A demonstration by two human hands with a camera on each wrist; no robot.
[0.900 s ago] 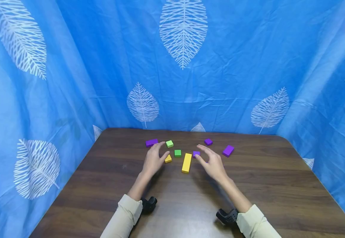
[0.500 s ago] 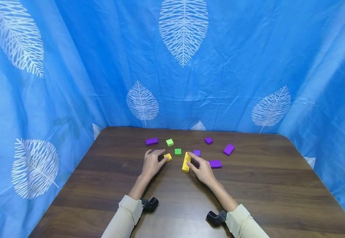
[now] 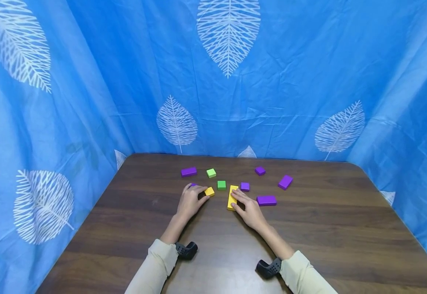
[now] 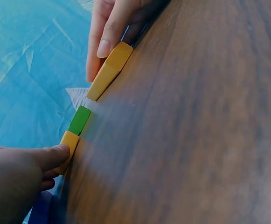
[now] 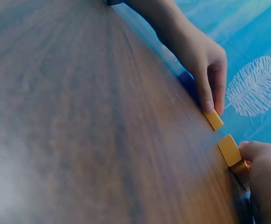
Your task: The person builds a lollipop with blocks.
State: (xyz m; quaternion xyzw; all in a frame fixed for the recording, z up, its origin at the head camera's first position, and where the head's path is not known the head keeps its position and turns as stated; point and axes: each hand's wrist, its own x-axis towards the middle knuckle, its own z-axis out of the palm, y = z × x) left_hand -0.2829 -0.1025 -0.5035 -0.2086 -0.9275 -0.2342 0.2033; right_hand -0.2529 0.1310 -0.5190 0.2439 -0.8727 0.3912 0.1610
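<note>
My left hand (image 3: 190,202) holds a small yellow block (image 3: 209,191) between thumb and fingertips on the wooden table. In the left wrist view the thumb lies against that block (image 4: 70,139), beside a green block (image 4: 80,120). My right hand (image 3: 249,210) grips a long yellow block (image 3: 231,199), thumb near its close end and fingers farther up its right side. From the right wrist, the long block (image 5: 229,150) shows at the thumb tip. Part of a purple block (image 3: 193,185) peeks out behind the left hand.
Between the hands and a little beyond sits the green block (image 3: 221,185), with a light green one (image 3: 211,173) behind. Purple blocks lie around: one (image 3: 189,172) back left, one (image 3: 244,186) near the long block, others (image 3: 266,200) to the right. A blue curtain (image 3: 213,81) borders the table (image 3: 213,261).
My right hand has moved left and down onto the long yellow block, uncovering a purple block. The left hand has shifted slightly and now pinches the small yellow block.
</note>
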